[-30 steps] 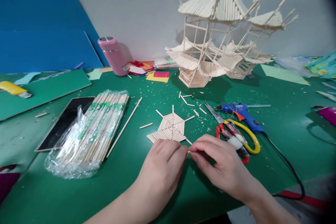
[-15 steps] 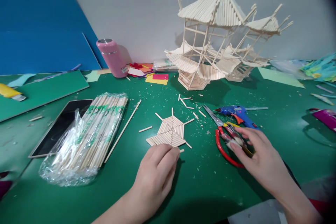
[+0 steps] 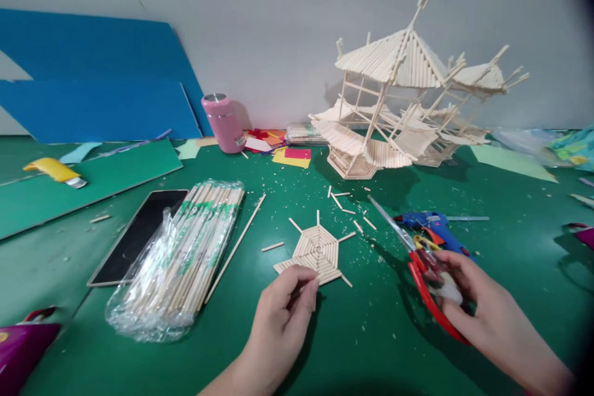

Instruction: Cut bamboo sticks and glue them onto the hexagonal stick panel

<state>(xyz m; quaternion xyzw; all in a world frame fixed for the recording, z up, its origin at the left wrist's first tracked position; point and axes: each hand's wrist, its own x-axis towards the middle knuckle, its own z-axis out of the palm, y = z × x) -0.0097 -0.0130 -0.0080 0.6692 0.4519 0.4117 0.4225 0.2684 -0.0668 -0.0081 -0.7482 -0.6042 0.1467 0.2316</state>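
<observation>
My right hand (image 3: pixel 482 309) grips red-handled scissors (image 3: pixel 420 275), their blades pointing up and left just above the green table. Something whitish shows between the fingers and the handles. My left hand (image 3: pixel 285 312) is closed in a pinch at the near edge of a web-shaped panel (image 3: pixel 319 250) made of short wooden sticks, with spokes sticking out. What the left fingertips hold, if anything, is hidden. A loose short stick (image 3: pixel 272 247) lies left of the panel. Beyond the scissors rests a blue glue gun (image 3: pixel 434 226).
A wooden-stick pavilion model (image 3: pixel 390 68) stands at the back right, a pink flask (image 3: pixel 225 124) at the back. To the left are a plastic bag of sticks (image 3: pixel 185 260), a phone (image 3: pixel 139 235), a long stick (image 3: pixel 236 249) and a yellow cutter (image 3: pixel 53 170). Stick scraps (image 3: pixel 341 200) lie behind the panel.
My right hand has taken hold of the scissors and lifted them off the table. My left hand stays pinched at the panel's near edge, its fingers turned slightly. The view has shifted.
</observation>
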